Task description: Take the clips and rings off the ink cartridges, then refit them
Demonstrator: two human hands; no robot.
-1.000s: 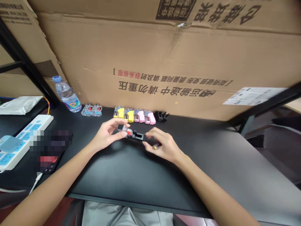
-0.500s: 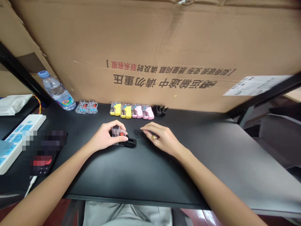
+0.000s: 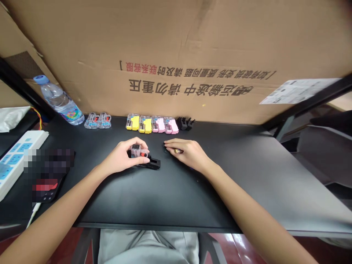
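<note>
My left hand (image 3: 122,158) is closed round a small clear plastic piece with a red part, joined to a black block (image 3: 150,162) that rests on the black desk (image 3: 154,194). My right hand (image 3: 185,152) lies just to the right of it, palm down with its fingers bent, and a small brass-coloured piece (image 3: 177,150) is tucked in it. Its fingertips press on small black parts (image 3: 166,149) lying on the desk. A short gap separates the two hands.
Along the cardboard wall (image 3: 192,55) sit a row of yellow pieces (image 3: 139,123), pink pieces (image 3: 164,125), black clips (image 3: 185,123) and two clear pieces (image 3: 97,120). A water bottle (image 3: 59,101) leans at the back left. A power strip (image 3: 19,154) and a phone (image 3: 45,185) lie at the left.
The two hands came apart. My left hand lowered the clear and black piece onto the desk. My right hand moved right and forward onto the small black parts.
</note>
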